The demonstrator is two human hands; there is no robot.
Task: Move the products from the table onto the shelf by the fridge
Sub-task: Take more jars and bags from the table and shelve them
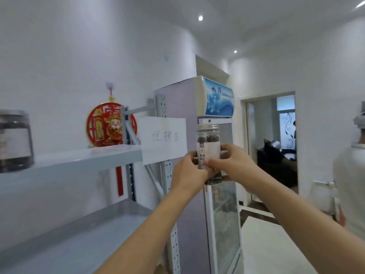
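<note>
A clear plastic jar (209,141) with a silver lid, a white label and dark contents is held upright in front of the fridge (183,135). My left hand (189,171) grips its lower left side, and my right hand (231,161) grips its lower right, fingers curled round it. The jar is to the right of the grey metal shelf (83,161), at about the height of its upper board. A second, similar jar (14,141) stands on that upper board at the far left, blurred.
A white paper sign (164,139) hangs on the shelf's end post. A red round ornament (110,125) hangs on the wall behind. A lower shelf board (79,240) lies below. An open doorway (272,147) is right of the fridge; a person (353,175) stands at the right edge.
</note>
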